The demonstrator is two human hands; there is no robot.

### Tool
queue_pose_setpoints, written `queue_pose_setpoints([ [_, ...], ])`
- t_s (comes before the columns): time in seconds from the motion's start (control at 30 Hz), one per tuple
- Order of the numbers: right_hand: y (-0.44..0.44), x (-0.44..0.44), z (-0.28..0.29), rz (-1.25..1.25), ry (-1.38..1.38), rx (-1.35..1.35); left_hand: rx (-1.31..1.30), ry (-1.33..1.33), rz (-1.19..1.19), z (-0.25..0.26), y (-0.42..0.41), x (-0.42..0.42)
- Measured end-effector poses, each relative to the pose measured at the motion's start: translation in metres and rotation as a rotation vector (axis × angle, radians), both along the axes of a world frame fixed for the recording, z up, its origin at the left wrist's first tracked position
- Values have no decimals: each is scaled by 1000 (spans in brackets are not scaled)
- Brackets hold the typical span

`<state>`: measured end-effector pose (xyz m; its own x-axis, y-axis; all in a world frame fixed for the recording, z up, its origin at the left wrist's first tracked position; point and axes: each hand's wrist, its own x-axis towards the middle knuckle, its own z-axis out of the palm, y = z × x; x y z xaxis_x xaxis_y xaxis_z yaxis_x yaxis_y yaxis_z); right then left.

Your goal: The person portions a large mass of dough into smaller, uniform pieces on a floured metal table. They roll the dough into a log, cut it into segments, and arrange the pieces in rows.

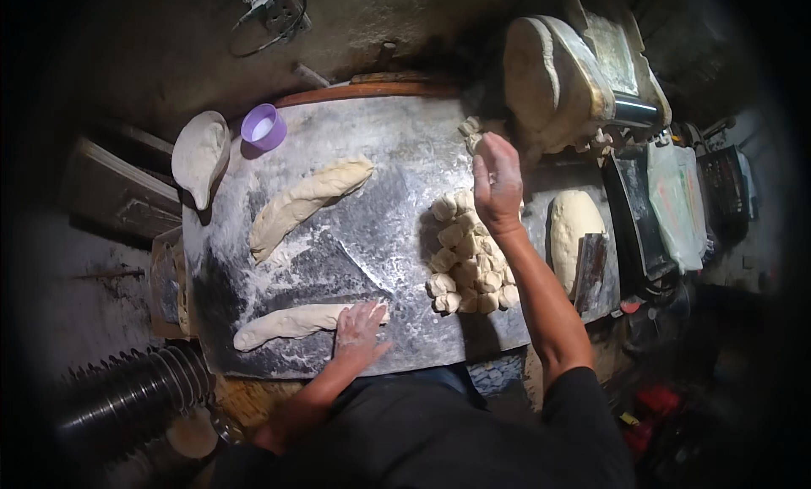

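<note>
My left hand [361, 333] lies over the right end of a floured dough log [288, 328] near the table's front edge, fingers draped across it and thumb out to the side. Behind it, a second dough log [310, 200] lies at a slant. My right hand [499, 185] is raised at the back right, fingers bent, beside a few small dough pieces [469, 126]. Whether it holds one is hidden. Many cut dough pieces [466, 270] sit clustered below that hand, partly covered by my forearm. The floured work table [412, 343] carries all of these.
A scoop of flour [199, 156] and a purple cup [263, 129] stand back left. On the right, a thick dough piece [573, 219] lies under a flat plate [591, 270]. A roller machine [637, 108] stands back right. Stacked dark round pans [139, 387] are low left.
</note>
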<state>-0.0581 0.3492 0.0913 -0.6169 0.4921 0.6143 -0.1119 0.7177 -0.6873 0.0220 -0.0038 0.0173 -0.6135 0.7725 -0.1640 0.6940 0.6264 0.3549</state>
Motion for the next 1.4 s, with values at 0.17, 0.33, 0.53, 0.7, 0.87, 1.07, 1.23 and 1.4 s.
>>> queue_pose_setpoints([
  [0.17,26,20,-74,135,-688,467,-137,-23,5,4,-6,-44],
  [0.33,-36,46,-39,51,-445,6,80,-200,-2,-10,-11,-71],
  [0.53,-188,91,-58,456,-814,-397,171,-347,57,6,-1,-66],
  [0.7,-231,83,-77,300,-827,-817,217,-330,265,2,1,-52],
  [0.87,-238,80,-90,218,-750,-685,200,-308,376,3,3,-51],
  [1.07,-241,76,-90,243,-798,-1000,-25,-331,235,13,6,-63],
  [1.23,-278,109,47,1429,-328,-1049,-131,-198,346,-17,11,-98],
  [1.4,-187,126,36,649,-403,-1393,37,-280,234,3,32,-95],
])
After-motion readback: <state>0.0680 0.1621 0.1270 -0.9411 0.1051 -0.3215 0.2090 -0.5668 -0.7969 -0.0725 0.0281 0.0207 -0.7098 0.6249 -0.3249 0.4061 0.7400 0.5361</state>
